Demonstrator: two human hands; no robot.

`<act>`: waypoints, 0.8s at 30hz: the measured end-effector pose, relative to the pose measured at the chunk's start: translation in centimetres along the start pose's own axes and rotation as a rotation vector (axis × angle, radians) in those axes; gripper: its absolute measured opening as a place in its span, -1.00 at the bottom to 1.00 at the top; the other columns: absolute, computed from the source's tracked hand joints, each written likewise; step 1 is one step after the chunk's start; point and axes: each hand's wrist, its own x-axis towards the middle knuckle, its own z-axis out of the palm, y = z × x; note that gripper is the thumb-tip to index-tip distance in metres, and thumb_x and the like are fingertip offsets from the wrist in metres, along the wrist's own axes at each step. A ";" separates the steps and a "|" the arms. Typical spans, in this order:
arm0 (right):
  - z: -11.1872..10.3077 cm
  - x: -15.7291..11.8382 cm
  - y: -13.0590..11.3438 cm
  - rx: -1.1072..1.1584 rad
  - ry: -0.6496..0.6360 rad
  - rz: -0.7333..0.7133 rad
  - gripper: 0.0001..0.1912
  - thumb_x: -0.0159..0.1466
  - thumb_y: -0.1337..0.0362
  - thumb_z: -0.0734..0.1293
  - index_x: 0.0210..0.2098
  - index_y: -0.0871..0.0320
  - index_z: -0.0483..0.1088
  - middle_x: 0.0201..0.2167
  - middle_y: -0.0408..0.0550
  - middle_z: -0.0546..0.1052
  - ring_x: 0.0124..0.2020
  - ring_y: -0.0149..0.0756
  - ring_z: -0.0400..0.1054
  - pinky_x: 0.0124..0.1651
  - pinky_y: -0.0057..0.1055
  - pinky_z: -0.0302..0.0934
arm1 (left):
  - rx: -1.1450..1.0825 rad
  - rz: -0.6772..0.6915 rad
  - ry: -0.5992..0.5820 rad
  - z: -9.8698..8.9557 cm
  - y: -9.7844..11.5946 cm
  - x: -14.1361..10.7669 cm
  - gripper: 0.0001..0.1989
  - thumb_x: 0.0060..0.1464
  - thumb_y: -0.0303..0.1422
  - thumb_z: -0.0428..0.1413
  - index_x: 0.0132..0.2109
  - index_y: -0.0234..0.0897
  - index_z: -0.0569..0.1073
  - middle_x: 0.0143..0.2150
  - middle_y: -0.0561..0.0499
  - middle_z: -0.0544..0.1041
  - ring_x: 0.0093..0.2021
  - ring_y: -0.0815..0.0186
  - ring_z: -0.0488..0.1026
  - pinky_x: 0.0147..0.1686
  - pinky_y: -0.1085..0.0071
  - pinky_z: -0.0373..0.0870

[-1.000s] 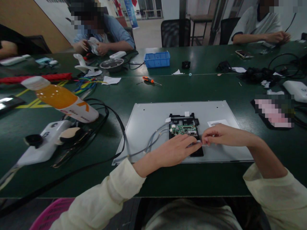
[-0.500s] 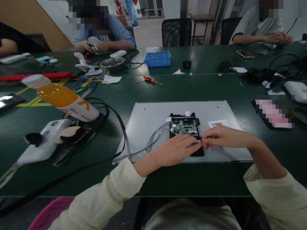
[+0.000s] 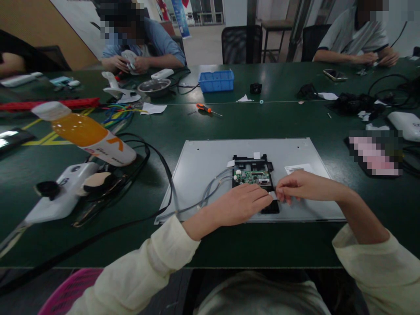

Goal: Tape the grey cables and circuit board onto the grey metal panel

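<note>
A grey metal panel (image 3: 210, 153) lies flat on the table, with a black plastic frame (image 3: 269, 166) on it that holds a green circuit board (image 3: 252, 176). Across the lower part of the frame my left hand (image 3: 238, 203) reaches from the left, fingers stretched out flat and the fingertips at a piece of white tape (image 3: 273, 195). At the tape's other end, by the frame's right edge, my right hand (image 3: 297, 186) has its fingers curled in a pinch. Grey cables (image 3: 210, 190) run left from the board. My left hand hides the board's lower edge.
An orange drink bottle (image 3: 85, 133) leans at the left, above a white device (image 3: 64, 194) and a black strap (image 3: 160, 168). Farther back are a screwdriver (image 3: 205, 108), a blue basket (image 3: 215, 82) and a metal bowl (image 3: 154, 87). Other people sit across the table.
My left fingertips have drawn back slightly to the left, and more of the white tape shows between my hands. My right hand has barely moved.
</note>
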 end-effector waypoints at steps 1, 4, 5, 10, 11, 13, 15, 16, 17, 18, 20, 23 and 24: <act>0.0 0.0 0.0 0.000 0.002 0.007 -0.69 0.28 0.09 0.22 -0.36 0.16 0.48 -0.38 -0.07 0.56 -0.40 -0.36 0.44 -0.36 -0.43 0.27 | -0.001 0.006 -0.002 0.0 -0.1 0.0 -0.80 0.27 -0.49 -0.08 -0.03 -0.31 0.38 -0.14 -0.06 0.49 -0.18 0.28 0.40 -0.20 0.37 0.33; 0.0 0.0 0.0 -0.011 0.004 0.030 -0.69 0.29 0.11 0.21 -0.35 0.17 0.48 -0.38 -0.06 0.57 -0.41 -0.37 0.44 -0.41 -0.46 0.25 | -0.009 0.031 0.013 0.0 -0.2 -0.1 -0.82 0.26 -0.49 -0.05 -0.06 -0.31 0.40 -0.13 -0.07 0.49 -0.16 0.29 0.41 -0.20 0.38 0.34; 0.0 0.0 0.0 -0.014 0.004 0.035 -0.69 0.29 0.12 0.21 -0.35 0.17 0.48 -0.38 -0.06 0.57 -0.41 -0.37 0.44 -0.41 -0.46 0.25 | -0.009 0.039 0.020 0.0 -0.3 -0.2 -0.83 0.25 -0.49 -0.04 -0.07 -0.31 0.41 -0.13 -0.08 0.49 -0.16 0.29 0.41 -0.20 0.39 0.34; 0.0 0.0 0.4 -0.014 0.002 0.012 -0.70 0.30 0.13 0.20 -0.34 0.17 0.48 -0.37 -0.05 0.57 -0.40 -0.36 0.44 -0.34 -0.42 0.28 | 0.020 0.054 0.024 0.1 -0.4 -0.4 -0.83 0.27 -0.46 -0.03 -0.08 -0.30 0.43 -0.13 -0.07 0.50 -0.15 0.29 0.41 -0.19 0.39 0.32; 0.0 -0.1 0.4 -0.016 0.000 0.001 -0.70 0.30 0.14 0.20 -0.34 0.17 0.47 -0.37 -0.06 0.57 -0.41 -0.37 0.43 -0.33 -0.41 0.28 | 0.025 0.055 0.023 0.1 -0.4 -0.4 -0.83 0.27 -0.46 -0.03 -0.08 -0.30 0.44 -0.12 -0.06 0.50 -0.16 0.30 0.41 -0.19 0.39 0.32; -0.1 -0.2 0.4 -0.021 0.011 -0.020 -0.71 0.29 0.14 0.20 -0.36 0.16 0.46 -0.41 -0.09 0.55 -0.43 -0.38 0.41 -0.34 -0.42 0.26 | 0.034 0.054 0.035 0.1 -0.4 -0.5 -0.84 0.27 -0.45 -0.02 -0.09 -0.30 0.44 -0.11 -0.05 0.50 -0.17 0.31 0.41 -0.19 0.38 0.31; -0.2 -0.3 0.4 -0.032 0.065 -0.032 -0.72 0.28 0.13 0.21 -0.37 0.15 0.46 -0.47 -0.13 0.51 -0.47 -0.40 0.36 -0.38 -0.43 0.21 | 0.039 0.042 0.067 0.0 -0.4 -0.6 -0.84 0.28 -0.45 -0.02 -0.10 -0.28 0.45 -0.11 -0.04 0.51 -0.18 0.32 0.41 -0.20 0.38 0.30; -0.3 -0.4 0.4 -0.042 0.107 -0.029 -0.72 0.28 0.12 0.21 -0.38 0.14 0.46 -0.50 -0.15 0.48 -0.48 -0.40 0.33 -0.40 -0.44 0.17 | 0.040 0.032 0.088 -0.1 -0.4 -0.6 -0.84 0.27 -0.46 -0.02 -0.11 -0.28 0.45 -0.12 -0.04 0.52 -0.18 0.33 0.41 -0.21 0.38 0.29; -0.4 -0.4 0.4 -0.055 0.157 -0.020 -0.71 0.27 0.11 0.21 -0.38 0.14 0.46 -0.53 -0.17 0.46 -0.50 -0.41 0.30 -0.41 -0.43 0.14 | 0.038 0.019 0.112 -0.2 -0.4 -0.6 -0.84 0.27 -0.47 -0.03 -0.12 -0.27 0.45 -0.13 -0.04 0.52 -0.18 0.33 0.41 -0.22 0.38 0.29; -0.5 -0.4 0.4 -0.071 0.208 -0.009 -0.71 0.27 0.09 0.22 -0.38 0.13 0.46 -0.55 -0.18 0.44 -0.50 -0.41 0.28 -0.42 -0.43 0.12 | 0.032 0.007 0.136 -0.3 -0.4 -0.6 -0.84 0.26 -0.49 -0.03 -0.13 -0.27 0.44 -0.13 -0.04 0.52 -0.18 0.33 0.42 -0.23 0.38 0.29; -0.7 -0.3 0.5 -0.095 0.306 -0.002 -0.70 0.26 0.07 0.23 -0.37 0.12 0.47 -0.53 -0.18 0.44 -0.48 -0.40 0.26 -0.39 -0.42 0.11 | 0.012 -0.013 0.185 -0.5 -0.5 -0.7 -0.84 0.24 -0.51 -0.02 -0.15 -0.28 0.43 -0.14 -0.04 0.53 -0.17 0.32 0.42 -0.21 0.38 0.30; -0.8 -0.3 0.6 -0.093 0.401 -0.024 -0.72 0.23 0.05 0.27 -0.33 0.11 0.48 -0.43 -0.15 0.47 -0.40 -0.38 0.30 -0.31 -0.40 0.15 | -0.034 -0.024 0.264 -0.7 -0.6 -0.8 -0.87 0.22 -0.50 -0.01 -0.15 -0.29 0.42 -0.14 -0.06 0.53 -0.14 0.30 0.43 -0.17 0.35 0.33; -0.8 -0.3 0.6 -0.086 0.415 -0.029 -0.72 0.23 0.04 0.28 -0.31 0.11 0.47 -0.41 -0.15 0.48 -0.39 -0.37 0.31 -0.30 -0.40 0.16 | -0.051 -0.031 0.290 -0.8 -0.6 -0.9 -0.88 0.22 -0.49 0.00 -0.14 -0.30 0.42 -0.14 -0.06 0.53 -0.13 0.29 0.43 -0.15 0.34 0.33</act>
